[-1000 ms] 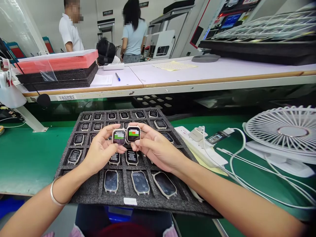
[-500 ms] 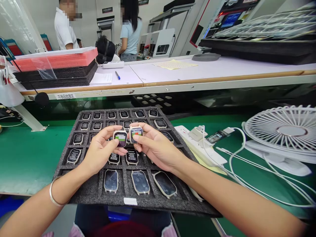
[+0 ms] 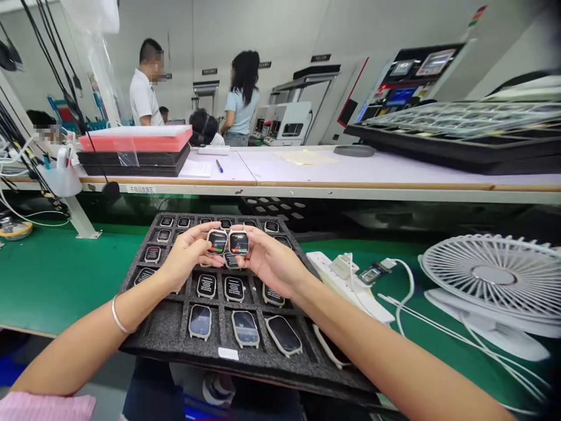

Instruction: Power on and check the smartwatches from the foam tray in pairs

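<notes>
Pale-rimmed watches (image 3: pixel 239 242); speckled black tray (image 3: pixel 160 321); green bench (image 3: pixel 65 280).

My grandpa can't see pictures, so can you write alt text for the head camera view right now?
A person's left hand and right hand each hold a strapless watch with a lit screen, side by side over a black foam tray of more watches. A white fan and power strip sit on the green table at right.

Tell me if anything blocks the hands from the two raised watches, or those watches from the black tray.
Nothing visible does: the left hand holds one watch and the right hand holds a second watch. No separate object shows between these watches and the black tray, though the hands hide part of it.
</notes>
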Demonstrator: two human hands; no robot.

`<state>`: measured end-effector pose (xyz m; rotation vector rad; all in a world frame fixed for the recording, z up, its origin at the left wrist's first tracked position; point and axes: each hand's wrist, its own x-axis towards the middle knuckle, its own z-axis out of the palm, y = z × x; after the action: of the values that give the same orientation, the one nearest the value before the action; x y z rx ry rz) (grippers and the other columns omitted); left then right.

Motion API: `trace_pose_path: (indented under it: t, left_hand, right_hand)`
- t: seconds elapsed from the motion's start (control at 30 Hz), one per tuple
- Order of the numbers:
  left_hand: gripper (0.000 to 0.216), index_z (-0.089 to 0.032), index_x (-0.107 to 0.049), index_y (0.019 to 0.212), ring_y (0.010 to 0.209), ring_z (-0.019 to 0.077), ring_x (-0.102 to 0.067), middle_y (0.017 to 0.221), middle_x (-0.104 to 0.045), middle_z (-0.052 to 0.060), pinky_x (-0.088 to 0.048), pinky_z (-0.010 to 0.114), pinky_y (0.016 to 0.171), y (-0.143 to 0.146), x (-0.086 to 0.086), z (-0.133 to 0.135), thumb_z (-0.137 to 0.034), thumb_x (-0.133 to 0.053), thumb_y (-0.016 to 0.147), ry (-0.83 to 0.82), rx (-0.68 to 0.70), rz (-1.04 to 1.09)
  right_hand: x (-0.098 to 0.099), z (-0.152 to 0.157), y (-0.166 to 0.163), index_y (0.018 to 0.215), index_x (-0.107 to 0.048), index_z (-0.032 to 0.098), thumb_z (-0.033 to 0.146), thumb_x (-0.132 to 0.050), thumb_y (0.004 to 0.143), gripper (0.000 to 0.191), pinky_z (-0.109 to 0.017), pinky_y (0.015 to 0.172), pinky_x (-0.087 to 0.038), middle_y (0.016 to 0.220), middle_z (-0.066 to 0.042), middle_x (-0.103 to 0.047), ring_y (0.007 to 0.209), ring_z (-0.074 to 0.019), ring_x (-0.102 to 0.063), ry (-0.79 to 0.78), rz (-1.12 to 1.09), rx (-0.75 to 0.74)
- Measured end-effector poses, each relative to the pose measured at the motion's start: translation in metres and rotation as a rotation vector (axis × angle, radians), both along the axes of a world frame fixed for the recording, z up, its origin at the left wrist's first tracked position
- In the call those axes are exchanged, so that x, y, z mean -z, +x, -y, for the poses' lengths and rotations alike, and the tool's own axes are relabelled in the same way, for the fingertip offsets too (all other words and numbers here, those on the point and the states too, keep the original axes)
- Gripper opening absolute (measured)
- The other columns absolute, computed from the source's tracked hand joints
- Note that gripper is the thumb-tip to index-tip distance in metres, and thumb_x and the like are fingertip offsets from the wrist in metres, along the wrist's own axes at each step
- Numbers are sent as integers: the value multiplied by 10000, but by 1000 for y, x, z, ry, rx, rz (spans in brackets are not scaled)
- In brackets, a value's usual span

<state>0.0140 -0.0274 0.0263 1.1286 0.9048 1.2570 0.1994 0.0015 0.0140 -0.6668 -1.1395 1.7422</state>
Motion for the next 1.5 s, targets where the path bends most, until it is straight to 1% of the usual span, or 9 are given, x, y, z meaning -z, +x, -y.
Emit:
trace_pose_path:
  t: [0.13,0.27,0.37,0.5,0.63,0.73,1.27,1.37,1.5]
  left_hand:
    - [566,-138,-612,1254,613,174,-743,843,-723,23,-619,295,639,-5,-31,-8,-118,-578,690,73,-5,-2]
    - [615,-150,-586,1282,630,139,-733,910,-737,28,-613,278,677,-5,-67,-18,-78,-599,672,243,-32,-36]
    - [651,-165,-570,1309,644,108,-720,912,-727,7,-605,249,699,-3,-90,-26,-62,-609,667,391,-82,-75]
    - [674,-187,-558,1344,658,90,-706,993,-726,18,-602,243,720,-3,-113,-35,-77,-637,684,552,-126,-118]
    - [692,-212,-546,1370,685,90,-702,995,-719,15,-591,238,724,-4,-124,-42,-81,-654,700,637,-130,-114]
    - [688,-244,-572,1351,704,91,-696,974,-705,3,-582,242,733,-3,-129,-44,-79,-682,692,665,-123,-106]
    - [699,-260,-593,1331,672,104,-681,939,-722,-9,-579,235,692,15,-135,-32,-147,-786,668,662,-155,2]
    - [640,-255,-618,1278,663,97,-671,937,-723,-4,-585,240,691,15,-123,-24,-162,-793,670,660,-154,-3]
    - [614,-233,-625,1251,643,105,-673,901,-703,-3,-591,250,665,11,-84,-9,-175,-797,665,548,-145,-72]
  right_hand:
    - [-32,-11,-1,1039,-656,215,302,-594,921,160,-267,561,-475,876,-33,-656,612,-130,-560,117,7,-18]
    - [-75,-23,-5,1084,-608,251,258,-516,981,138,-252,524,-455,850,-16,-665,556,-123,-552,264,-11,-12]
    - [-106,-32,-10,1045,-594,244,232,-489,987,121,-241,517,-451,813,-1,-647,557,-120,-552,380,-44,18]
    - [-133,-41,-13,1021,-584,220,244,-555,920,107,-248,544,-471,838,-5,-644,604,-120,-561,515,-69,2]
    - [-142,-45,-12,1116,-548,221,147,-681,730,415,-257,594,-487,841,18,-639,636,-115,-579,656,-48,-25]
    - [-146,-44,-11,1160,-526,220,94,-678,660,538,-273,611,-492,850,20,-624,649,-117,-591,722,-24,-10]
    - [-157,-26,1,1157,-560,224,80,-663,687,502,-299,688,-517,829,31,-652,657,-123,-620,745,-41,-8]
    - [-146,-18,6,1169,-557,229,124,-691,727,474,-303,684,-512,845,22,-650,661,-128,-617,737,-14,-22]
    - [-104,-6,9,1178,-567,246,145,-710,738,474,-303,688,-512,884,7,-652,684,-132,-619,632,41,-58]
